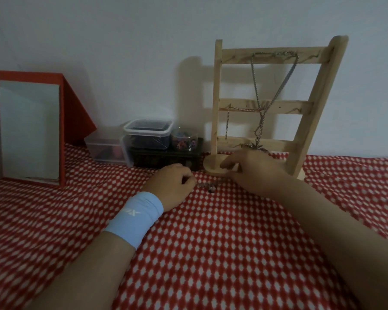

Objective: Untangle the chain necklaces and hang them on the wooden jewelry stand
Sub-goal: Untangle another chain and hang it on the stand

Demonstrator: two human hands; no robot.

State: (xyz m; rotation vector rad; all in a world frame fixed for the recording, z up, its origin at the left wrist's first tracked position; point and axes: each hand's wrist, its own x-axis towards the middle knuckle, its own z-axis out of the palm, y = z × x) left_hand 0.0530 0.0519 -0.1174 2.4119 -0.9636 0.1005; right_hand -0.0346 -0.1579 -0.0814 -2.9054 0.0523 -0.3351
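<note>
The wooden jewelry stand (267, 104) leans upright against the wall at the back right. A long silver chain necklace (255, 86) hangs from its top rung, and a shorter chain (227, 121) hangs from the middle rung. A small tangle of chain (207, 186) lies on the red patterned cloth between my hands. My left hand (174, 184), with a light blue wristband, has curled fingers pinching the chain's left end. My right hand (251, 170) rests by the stand's base, fingers bent toward the chain; its grip is hidden.
A mirror in a red folding case (29, 130) stands at the back left. Clear plastic boxes (148, 133) and a small jar (184, 139) of coloured bits sit stacked on a dark box left of the stand. The red dotted cloth (211, 242) covers the surface.
</note>
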